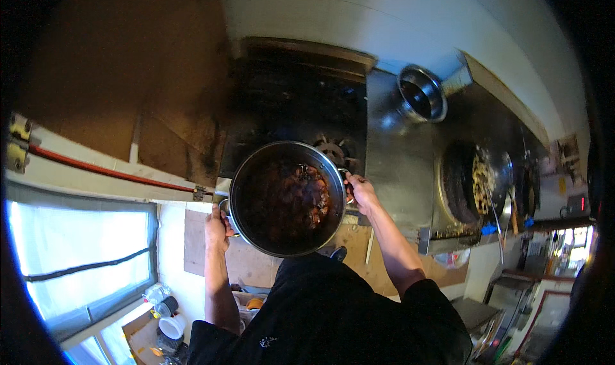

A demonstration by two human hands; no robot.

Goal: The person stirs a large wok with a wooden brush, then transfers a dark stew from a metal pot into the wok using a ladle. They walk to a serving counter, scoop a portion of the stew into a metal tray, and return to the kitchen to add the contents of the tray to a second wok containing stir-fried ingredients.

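A large metal stockpot (287, 201) is held in front of my body, near the front edge of a dark gas stove (288, 110). Brown pieces of food in dark liquid lie inside it, with more pieces showing on the right side. My left hand (218, 228) grips the pot's left loop handle, and my right hand (360, 192) grips the right one. A burner (331, 148) shows just behind the pot's rim. Whether the pot touches the stove is hidden beneath it.
Right of the stove, a steel counter (399, 168) bears a metal pot (422, 93) with dark contents. Farther right, a wok (485, 180) holds pale food pieces, with utensils beside it. Bottles and a cardboard box (137, 333) stand lower left by the window. A red pipe (105, 170) runs at left.
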